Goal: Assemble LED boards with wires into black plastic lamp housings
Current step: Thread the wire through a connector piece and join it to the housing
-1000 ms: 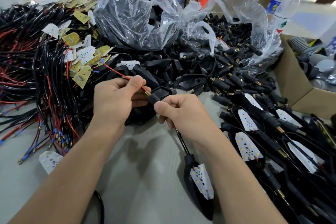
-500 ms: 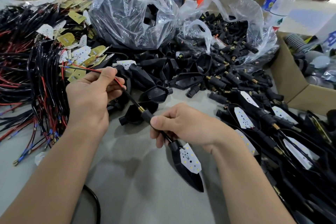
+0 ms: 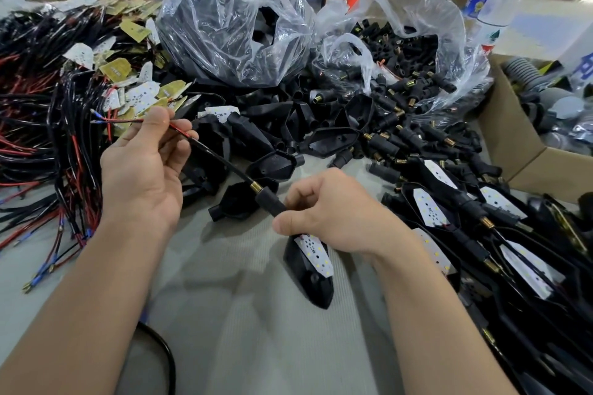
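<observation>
Left hand (image 3: 144, 170), loosely curled, thumb and forefinger pinching the wire (image 3: 221, 160) at the thin red and black leads beyond its glossy black sheath. Right hand (image 3: 340, 218), fingers curled tight round the matte black stem (image 3: 271, 204), brass threaded collar (image 3: 255, 185) at its upper end. Beneath the right hand, over ribbed grey cloth (image 3: 256, 346): pointed black lamp housing (image 3: 308, 285), flat white LED board (image 3: 316, 253) seated inside.
</observation>
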The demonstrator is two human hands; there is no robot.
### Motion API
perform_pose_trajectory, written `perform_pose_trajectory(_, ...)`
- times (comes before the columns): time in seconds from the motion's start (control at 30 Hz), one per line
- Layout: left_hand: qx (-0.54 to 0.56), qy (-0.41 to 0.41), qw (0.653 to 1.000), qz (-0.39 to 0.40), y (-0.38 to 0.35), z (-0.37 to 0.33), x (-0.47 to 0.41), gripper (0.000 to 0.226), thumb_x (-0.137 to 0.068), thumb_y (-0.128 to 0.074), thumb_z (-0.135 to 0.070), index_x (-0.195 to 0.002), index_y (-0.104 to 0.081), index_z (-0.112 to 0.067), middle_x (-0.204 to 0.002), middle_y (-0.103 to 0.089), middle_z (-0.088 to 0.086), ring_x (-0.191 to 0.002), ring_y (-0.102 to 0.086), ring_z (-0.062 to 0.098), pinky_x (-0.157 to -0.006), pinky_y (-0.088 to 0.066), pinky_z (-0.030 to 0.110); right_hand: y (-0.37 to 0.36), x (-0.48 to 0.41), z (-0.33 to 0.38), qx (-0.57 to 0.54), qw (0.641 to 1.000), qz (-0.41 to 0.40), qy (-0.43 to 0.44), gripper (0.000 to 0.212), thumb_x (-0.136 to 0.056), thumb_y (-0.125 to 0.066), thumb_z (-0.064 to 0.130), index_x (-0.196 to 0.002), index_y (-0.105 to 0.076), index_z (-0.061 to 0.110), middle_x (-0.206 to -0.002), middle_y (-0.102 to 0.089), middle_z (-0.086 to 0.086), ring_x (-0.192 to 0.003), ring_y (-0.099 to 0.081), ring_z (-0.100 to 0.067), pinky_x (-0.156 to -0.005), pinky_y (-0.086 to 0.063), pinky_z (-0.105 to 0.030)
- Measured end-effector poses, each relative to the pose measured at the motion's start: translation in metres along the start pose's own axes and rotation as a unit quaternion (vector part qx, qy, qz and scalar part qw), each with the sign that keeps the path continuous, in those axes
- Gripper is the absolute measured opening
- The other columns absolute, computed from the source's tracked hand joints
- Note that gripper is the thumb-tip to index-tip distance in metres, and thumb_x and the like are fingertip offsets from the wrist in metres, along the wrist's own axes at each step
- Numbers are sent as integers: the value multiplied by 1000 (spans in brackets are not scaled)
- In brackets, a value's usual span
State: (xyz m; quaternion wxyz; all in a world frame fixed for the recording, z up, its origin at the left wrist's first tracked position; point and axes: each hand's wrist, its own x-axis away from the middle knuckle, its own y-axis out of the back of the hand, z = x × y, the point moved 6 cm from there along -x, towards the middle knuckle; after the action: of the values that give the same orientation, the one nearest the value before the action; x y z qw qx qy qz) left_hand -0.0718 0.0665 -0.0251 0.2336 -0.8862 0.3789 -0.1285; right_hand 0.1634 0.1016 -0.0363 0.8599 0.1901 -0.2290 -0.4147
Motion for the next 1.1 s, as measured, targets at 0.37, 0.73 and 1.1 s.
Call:
perform_pose_trajectory(0.37,-238,71,947,203,-48,49,44,21,-73,-79,-27,-88,-76,-13,-78,-74,8,-68,-70,15,-68,-63,31,18,0,2,-32,974,-219,49,27,-68,-93,25,-62,-67,20,-52,-61,14,-43,-49,-1,-45,-34,-12)
perform_pose_trajectory(0.73,-179,41,971,154,-39,32,32,31,-93,-66,0,-77,-82,-19,-76,-76,4,-67,-73,14,-67,-61,25,7,-7,-7,-134,983,-124,-10,15,-87,-73,5,-91,-67,19,-61,-62,7,-46,-49,-7,-49,-38,-19)
perform_pose_trajectory(1.1,-168,65,964,197,-38,28,34,28,-94,-61,5,-85,-79,-14,-87,-78,15,-77,-77,24,-66,-61,26,20,-4,-4,-231,953,-186,68,22,-84,-69,-6,-85,-79,13,-67,-66,-13,-63,-45,-20,-64,-34,-35)
